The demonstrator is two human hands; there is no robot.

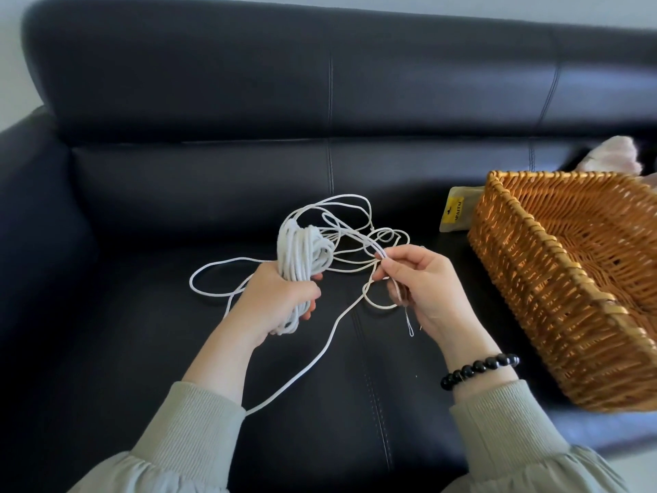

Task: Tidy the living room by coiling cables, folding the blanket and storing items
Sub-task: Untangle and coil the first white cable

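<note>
View from above a person's own two hands, over the seat of a black leather sofa (177, 179).

The left hand (281, 300) holds a thick wound bundle of white cord (302, 254). Its grip is clamped around the lower half of the bundle, fingers curled right round it, and the upper end of the coil stands up above the fist.

The rest of the cord is loose. Thin loops spread over the seat cushion between and behind the hands, one wide loop lies to the left of the left hand, and a single long strand runs down toward the left sleeve.

The right hand (426, 286) is just beside the bundle, to its right. Its grip is closed on a few of the loose strands, pinched between thumb and fingertips, and a short doubled end hangs below the palm. A bracelet (480, 370) of black beads circles the right wrist, and both arms wear pale grey-green ribbed sleeves (192, 432).

On the right of the seat sits a rectangular wicker basket (526, 222), well apart from the cord. A small beige pouch (457, 209) with a yellow label lies against its far left corner. Behind the basket, at the right edge, shows part of a blurred pink fluffy cloth (611, 156).
</note>
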